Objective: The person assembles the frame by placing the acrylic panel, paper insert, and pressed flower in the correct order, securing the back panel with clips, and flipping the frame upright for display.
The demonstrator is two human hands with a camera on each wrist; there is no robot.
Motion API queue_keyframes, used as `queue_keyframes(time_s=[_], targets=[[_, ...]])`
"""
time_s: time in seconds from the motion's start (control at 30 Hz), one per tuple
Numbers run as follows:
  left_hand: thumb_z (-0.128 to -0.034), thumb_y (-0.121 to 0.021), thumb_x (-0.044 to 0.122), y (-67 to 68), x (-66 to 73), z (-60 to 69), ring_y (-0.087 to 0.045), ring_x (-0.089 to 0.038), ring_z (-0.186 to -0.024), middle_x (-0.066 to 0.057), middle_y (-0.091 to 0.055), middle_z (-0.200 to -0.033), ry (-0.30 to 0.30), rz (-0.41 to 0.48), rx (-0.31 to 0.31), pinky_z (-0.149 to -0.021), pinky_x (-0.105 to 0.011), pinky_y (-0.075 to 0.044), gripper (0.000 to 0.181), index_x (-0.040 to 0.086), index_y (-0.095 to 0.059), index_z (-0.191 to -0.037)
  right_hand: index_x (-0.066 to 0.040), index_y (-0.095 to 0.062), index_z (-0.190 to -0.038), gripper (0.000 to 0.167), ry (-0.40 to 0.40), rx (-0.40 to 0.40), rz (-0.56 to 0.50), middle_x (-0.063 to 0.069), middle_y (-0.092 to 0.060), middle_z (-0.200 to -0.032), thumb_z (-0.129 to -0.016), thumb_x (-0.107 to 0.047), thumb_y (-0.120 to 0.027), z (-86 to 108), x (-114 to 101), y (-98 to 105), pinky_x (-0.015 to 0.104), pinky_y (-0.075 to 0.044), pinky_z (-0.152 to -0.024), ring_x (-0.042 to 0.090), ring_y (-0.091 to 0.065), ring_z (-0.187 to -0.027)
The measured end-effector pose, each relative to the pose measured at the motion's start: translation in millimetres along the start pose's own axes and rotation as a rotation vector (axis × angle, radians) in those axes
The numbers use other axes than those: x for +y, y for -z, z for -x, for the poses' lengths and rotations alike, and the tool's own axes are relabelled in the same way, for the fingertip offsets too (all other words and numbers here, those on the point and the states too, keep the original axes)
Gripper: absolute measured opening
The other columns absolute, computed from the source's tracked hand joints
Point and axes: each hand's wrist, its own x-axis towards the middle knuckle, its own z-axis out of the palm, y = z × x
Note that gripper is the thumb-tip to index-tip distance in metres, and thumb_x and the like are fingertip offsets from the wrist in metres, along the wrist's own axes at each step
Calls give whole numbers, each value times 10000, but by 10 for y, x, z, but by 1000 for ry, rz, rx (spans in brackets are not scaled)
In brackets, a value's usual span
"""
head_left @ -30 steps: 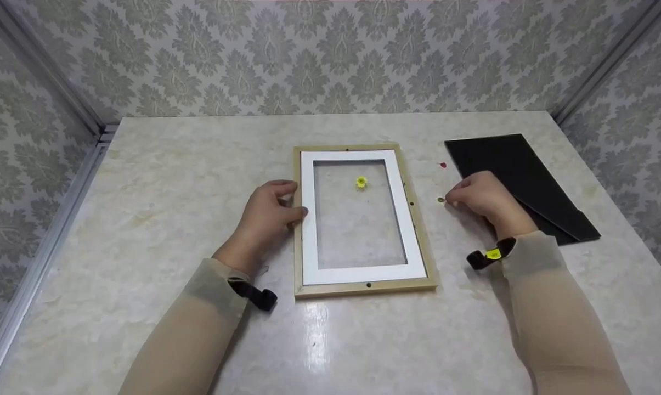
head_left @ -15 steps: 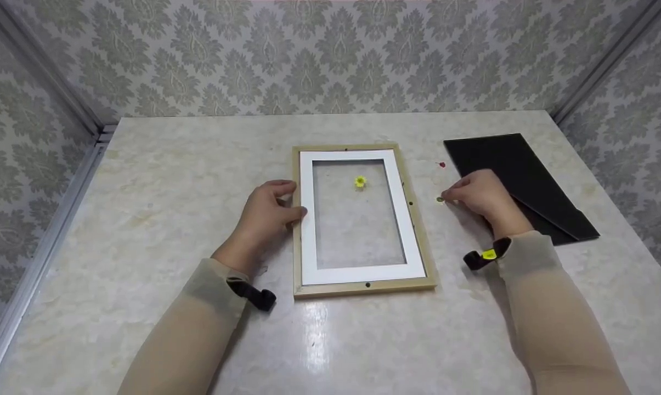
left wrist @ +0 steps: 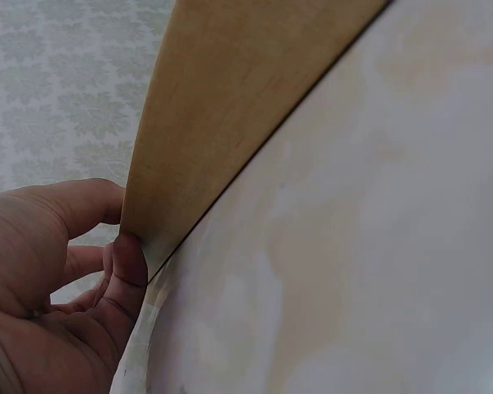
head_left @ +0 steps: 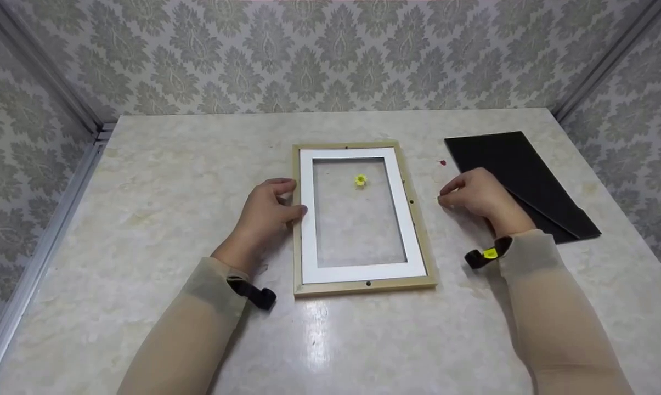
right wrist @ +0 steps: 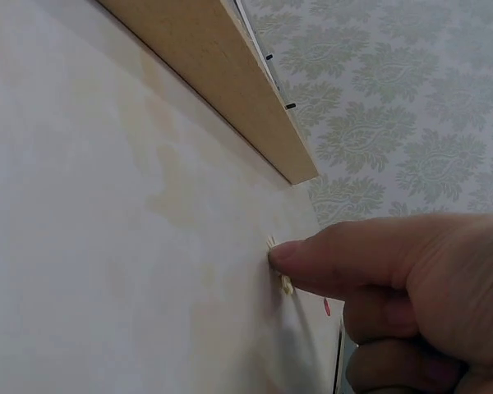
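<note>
A light wooden picture frame (head_left: 368, 283) with a white mat (head_left: 363, 271) lies on the table. My left hand (head_left: 264, 214) holds its left side, thumb on the rim and fingers against the edge. Inside the frame's opening is a small yellow flower (head_left: 360, 180). To the right of the frame, my right hand (head_left: 481, 192) pinches a tiny pale dried flower (right wrist: 287, 285) between thumb and index finger, close to the tabletop. The fingertips hide most of it. A small red flower (head_left: 442, 163) lies on the table beyond the right hand.
Black backing boards (head_left: 511, 164), one overlapping another, lie at the right, partly behind the right hand. The marbled table (head_left: 171, 181) meets patterned wallpaper (head_left: 308, 55) at the back. Black camera bands (head_left: 259, 296) sit on both wrists.
The right fingers have closed over the small flower, which showed at their tips before and is now mostly covered. The left hand and the frame stay in place.
</note>
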Motion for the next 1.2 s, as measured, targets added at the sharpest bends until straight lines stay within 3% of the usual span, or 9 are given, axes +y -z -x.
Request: queue_keyframes(time_s=[0.13, 0.37, 0.77, 0.97, 1.2], targets=[[-969, -823, 86, 11, 18, -1, -619, -254, -1283, -116, -454, -1773, -3, 4, -3, -763, -180, -616, 708, 3, -577, -1627, -56, -869, -1234, 362, 14, -2, 17, 220, -771, -1339, -958, -291, -849, -5, -14, 6, 303, -535, -696, 285, -639, -986], [-976, -818, 75, 13, 46, 0, -619, -257, -1289, -101, -452, -1774, 4, 11, -1, -781, -198, -632, 704, 13, -574, -1634, -23, -868, -1158, 314, 90, 25, 52, 181, -801, -1166, -942, -250, -845, -33, -10, -9, 305, -513, -641, 215, -622, -825], [-968, -825, 72, -30, 24, -6, -616, -277, -1326, -120, -482, -1755, -8, -13, 8, -884, -188, -598, 680, -19, -599, -1602, -15, -846, -1125, 290, 114, 36, -13, -57, -695, -796, -948, -244, -827, 31, -49, -6, 255, -488, -588, 116, -578, -688], [-961, -822, 72, -26, 10, -13, -622, -271, -1295, -125, -492, -1751, -4, -15, 12, -845, -166, -587, 678, -18, -605, -1597, -1, -848, -1111, 270, 225, 34, -88, -127, -533, -642, -950, -218, -852, 131, -268, -82, 236, -399, -544, 41, -454, -573], [-962, -827, 80, -9, 20, -12, -616, -266, -1311, -119, -487, -1753, 6, -15, 17, -872, -177, -592, 685, -12, -600, -1602, -19, -850, -1060, 169, 323, -34, -140, -121, -495, -602, -944, -141, -838, 261, -634, -315, 216, -363, -545, 19, -419, -553]])
